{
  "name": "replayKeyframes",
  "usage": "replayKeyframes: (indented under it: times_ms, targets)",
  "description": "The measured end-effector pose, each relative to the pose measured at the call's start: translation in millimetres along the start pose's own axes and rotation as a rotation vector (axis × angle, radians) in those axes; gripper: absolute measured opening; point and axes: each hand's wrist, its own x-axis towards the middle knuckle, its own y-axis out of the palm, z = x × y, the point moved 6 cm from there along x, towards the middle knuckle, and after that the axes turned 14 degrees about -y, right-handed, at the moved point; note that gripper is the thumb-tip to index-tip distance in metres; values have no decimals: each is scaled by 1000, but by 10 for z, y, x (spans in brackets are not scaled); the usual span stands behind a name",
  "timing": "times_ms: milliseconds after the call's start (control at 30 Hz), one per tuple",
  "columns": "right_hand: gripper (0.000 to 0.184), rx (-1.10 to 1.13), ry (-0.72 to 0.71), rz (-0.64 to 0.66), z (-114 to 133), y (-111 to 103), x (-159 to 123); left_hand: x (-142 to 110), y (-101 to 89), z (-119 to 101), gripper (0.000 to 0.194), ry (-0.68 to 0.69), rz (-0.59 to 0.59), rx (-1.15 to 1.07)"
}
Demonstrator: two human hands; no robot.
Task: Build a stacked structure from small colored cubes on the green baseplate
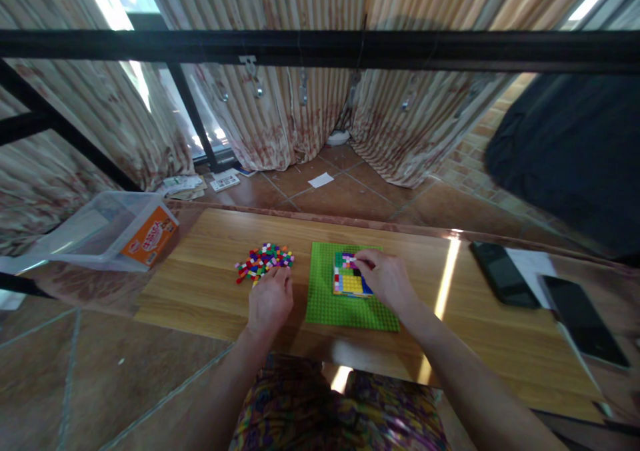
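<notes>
A green studded baseplate (325, 308) lies on the wooden table. On it sits a square build of small toy bricks (353, 282), with yellow, blue, white, red, black and purple showing. My right hand (387, 278) reaches over the build's right side, thumb and forefinger pinched at its upper edge. Whatever those fingertips hold is hidden. Left of the baseplate is a loose pile of multicoloured bricks (265, 258). My left hand (271, 298) is at the pile's near edge, its fingers curled together and touching the bricks; anything in them cannot be made out.
The low wooden table (200, 271) stretches across the view. A clear plastic bin (105, 231) with an orange label stands off its left end. Two dark phones (505, 274) and white paper (535, 268) lie on the right. A black bar (320, 48) crosses above, before curtains (290, 118).
</notes>
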Motion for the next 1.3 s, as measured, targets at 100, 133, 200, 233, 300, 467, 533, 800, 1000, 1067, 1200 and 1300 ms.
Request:
replayKeyframes:
  times_ms: [100,133,200,233,300,467,533,800,1000,1067,1200,1300]
  targets:
    - [18,2,6,-9,0,5,-1,-18,1,-4,25,6,-9,-2]
    - [18,1,7,-10,4,6,2,-22,-2,-9,24,8,-15,-3]
    - [18,5,-2,-11,16,6,10,-29,-12,-18,24,10,-27,-11]
    - [19,7,-11,-14,22,5,14,-31,-15,-22,24,12,-30,-19]
    - [20,10,-27,-22,30,1,19,-33,-17,-26,22,20,-29,-39]
    - [21,2,-38,-30,25,10,18,-35,-33,-54,20,36,-22,-112]
    - [21,-2,-38,-30,29,15,18,-23,-82,-142,19,65,-42,-182]
    - [21,22,-5,-3,44,12,40,332,-53,-1019,27,309,130,-612]
    - [18,57,44,-24,20,25,24,522,293,-1274,22,307,420,-757]
    - [18,57,56,-45,12,36,11,518,317,-1264,20,299,430,-781]
    - [16,34,83,-80,-1,60,-16,490,313,-1258,20,289,431,-816]
    - [18,17,100,-90,-2,74,-33,486,343,-1253,19,232,437,-842]
